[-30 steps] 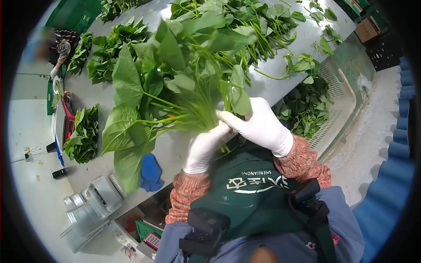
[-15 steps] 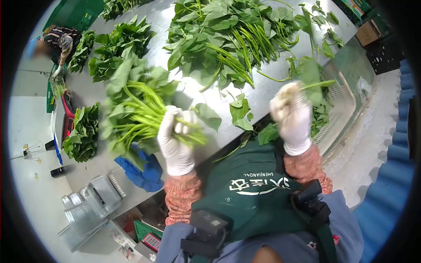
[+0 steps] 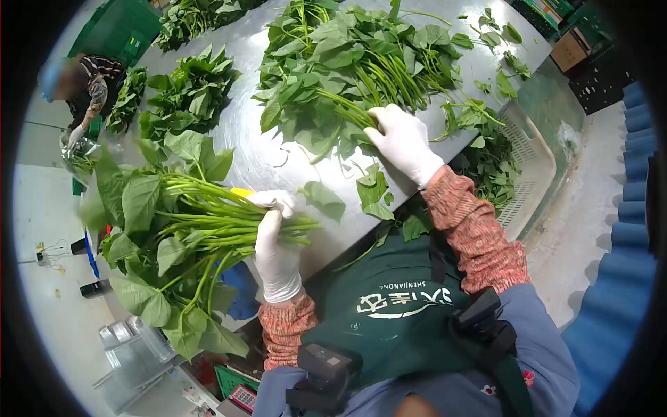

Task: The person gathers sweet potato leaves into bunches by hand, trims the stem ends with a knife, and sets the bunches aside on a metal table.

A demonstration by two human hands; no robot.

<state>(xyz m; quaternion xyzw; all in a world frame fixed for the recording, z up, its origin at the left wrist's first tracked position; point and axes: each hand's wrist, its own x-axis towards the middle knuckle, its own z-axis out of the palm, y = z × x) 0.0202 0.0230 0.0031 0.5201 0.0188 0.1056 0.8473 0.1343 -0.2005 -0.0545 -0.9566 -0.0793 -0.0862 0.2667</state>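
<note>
My left hand, in a white glove, is wrapped round the stems of a large bunch of leafy greens. The leaves spread out to the left and hang below. Something small and yellow shows beside those fingers; most of it is hidden. On the metal table, my right hand, gloved too, has its thumb and fingers closed on stems at the near edge of a big heap of leafy greens. The fingertips are partly hidden by the stems.
Other bunches of greens lie along the metal table. A white plastic basket with leaves stands below its right edge. Clear plastic trays are at lower left. A co-worker handles greens at far left.
My right hand has moved left from over the basket to the heap, letting go of the stem it held. The bunch in my left hand has swung lower and turned its leaves outward.
</note>
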